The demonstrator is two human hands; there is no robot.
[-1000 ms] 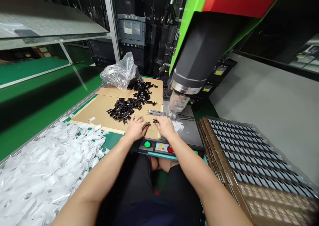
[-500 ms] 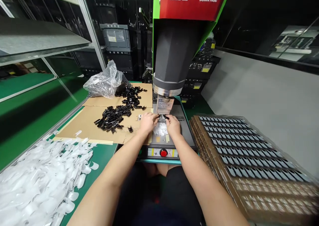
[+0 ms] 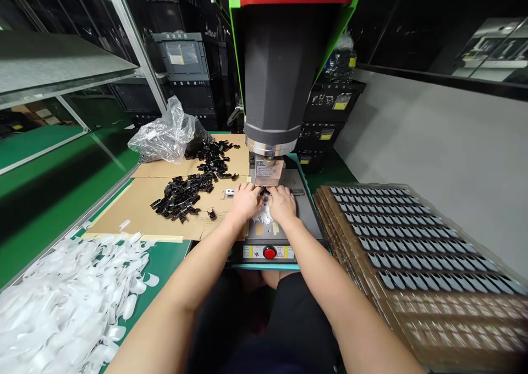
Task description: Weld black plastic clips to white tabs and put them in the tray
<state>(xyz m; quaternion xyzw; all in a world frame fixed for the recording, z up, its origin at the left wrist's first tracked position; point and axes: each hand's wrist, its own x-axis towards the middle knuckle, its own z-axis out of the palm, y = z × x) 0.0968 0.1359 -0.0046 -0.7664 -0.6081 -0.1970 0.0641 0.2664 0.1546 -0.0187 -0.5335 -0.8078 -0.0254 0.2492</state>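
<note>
Both hands meet at the fixture on the machine's grey base plate (image 3: pixel 303 217), just below the clear block (image 3: pixel 269 171) under the press head. My left hand (image 3: pixel 246 201) has its fingers curled and bunched, the tips at a small black part (image 3: pixel 265 190). From the other side my right hand (image 3: pixel 282 204) closes on the same spot, its fingers bent downward. Most of the black part is hidden by the fingers. White pieces (image 3: pixel 263 215) lie on the plate just in front of the hands.
Left of the machine, black curved clips (image 3: pixel 181 195) are heaped on cardboard (image 3: pixel 124 209) beside a clear plastic bag (image 3: pixel 163 135). A large pile of white curved pieces (image 3: pixel 70 302) covers the near left. Stacked trays (image 3: pixel 412 242) stand right. A red button (image 3: pixel 269 252) fronts the base.
My hands have drawn closer together, and the right fingers now bend down over the fixture. The view has shifted slightly; the piles and trays look the same.
</note>
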